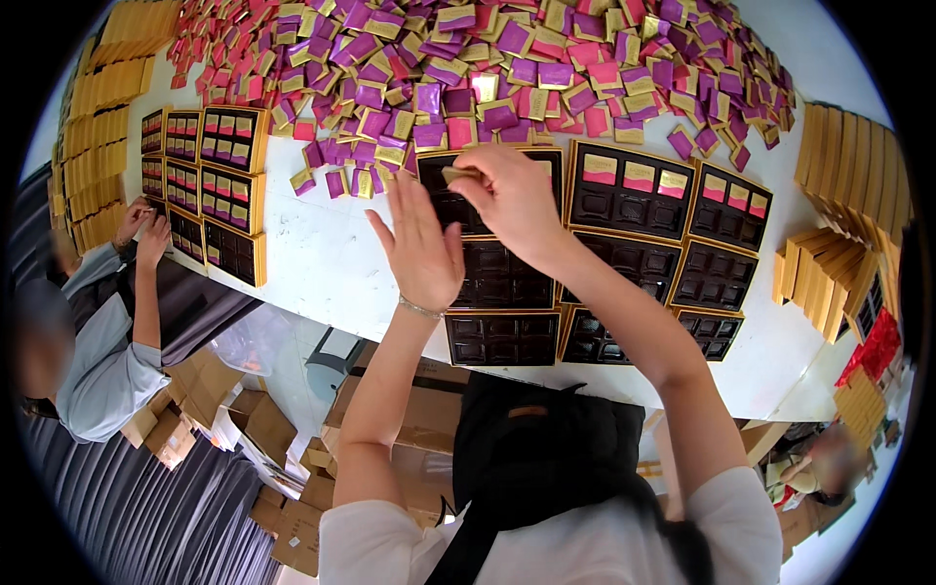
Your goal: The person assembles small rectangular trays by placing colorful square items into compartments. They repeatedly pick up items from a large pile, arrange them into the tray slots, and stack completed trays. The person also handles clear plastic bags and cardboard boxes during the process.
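My right hand (512, 200) reaches over the top left box (439, 203) and pinches a small foil-wrapped square (462, 174) above its dark tray. Beside it, my left hand (421, 252) is spread flat at the left side of the boxes, its fingers stretched out and holding nothing. My hands hide much of that box's compartments. The box to its right (629, 205) has a row of pink-and-gold squares along its far side, as does the top right box (729, 207). In the nearer rows, the middle left box (502, 276) and front left box (502, 339) show bare dark compartments.
A large heap of purple, pink and gold wrapped squares (526, 73) covers the far table. At left, a person (107, 331) works over more boxes (232, 195). Stacked gold boxes (858, 175) stand at right; cardboard cartons (263, 429) lie below the table (322, 244).
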`<action>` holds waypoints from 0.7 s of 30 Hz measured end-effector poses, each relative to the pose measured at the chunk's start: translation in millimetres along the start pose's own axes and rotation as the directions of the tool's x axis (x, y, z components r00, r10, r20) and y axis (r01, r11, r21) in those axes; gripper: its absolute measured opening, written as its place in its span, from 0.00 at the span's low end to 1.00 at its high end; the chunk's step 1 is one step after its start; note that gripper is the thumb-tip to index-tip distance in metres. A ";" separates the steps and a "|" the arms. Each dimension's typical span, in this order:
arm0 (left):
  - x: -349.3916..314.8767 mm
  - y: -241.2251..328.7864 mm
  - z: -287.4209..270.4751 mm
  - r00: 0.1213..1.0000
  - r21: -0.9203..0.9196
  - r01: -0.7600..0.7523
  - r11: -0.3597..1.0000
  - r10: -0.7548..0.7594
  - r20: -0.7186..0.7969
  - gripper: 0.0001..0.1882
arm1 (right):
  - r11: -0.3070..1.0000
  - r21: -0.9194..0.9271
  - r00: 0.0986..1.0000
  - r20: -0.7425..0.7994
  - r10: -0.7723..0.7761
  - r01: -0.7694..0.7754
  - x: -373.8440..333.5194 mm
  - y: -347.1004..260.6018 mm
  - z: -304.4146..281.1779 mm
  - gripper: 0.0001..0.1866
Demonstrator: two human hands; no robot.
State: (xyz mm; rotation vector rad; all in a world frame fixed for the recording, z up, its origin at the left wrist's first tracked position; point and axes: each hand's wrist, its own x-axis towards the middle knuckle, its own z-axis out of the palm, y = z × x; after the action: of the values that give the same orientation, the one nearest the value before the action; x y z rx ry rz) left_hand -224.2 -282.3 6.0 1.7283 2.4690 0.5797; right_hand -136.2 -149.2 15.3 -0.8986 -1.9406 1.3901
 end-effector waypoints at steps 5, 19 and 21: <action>-2.1 -1.8 2.7 0.972 0.086 -0.121 0.989 0.101 0.215 0.36 | 0.847 -0.514 0.985 -0.018 -0.172 0.139 17.7 27.0 -21.6 0.04; 13.7 5.6 15.7 0.959 0.088 -0.199 0.976 0.176 0.223 0.36 | 0.591 -0.782 0.968 0.062 -0.245 0.200 48.1 63.5 -62.3 0.18; 10.8 6.1 15.6 0.955 0.073 -0.199 0.977 0.176 0.240 0.37 | 0.769 -0.630 0.988 -0.014 -0.154 0.111 46.3 64.3 -62.8 0.16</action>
State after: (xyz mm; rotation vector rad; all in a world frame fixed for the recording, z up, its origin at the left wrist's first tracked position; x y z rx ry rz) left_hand -218.5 -266.5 -4.7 1.9559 2.2233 0.2545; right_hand -103.4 -62.3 -24.8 -1.0479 -2.4090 0.5979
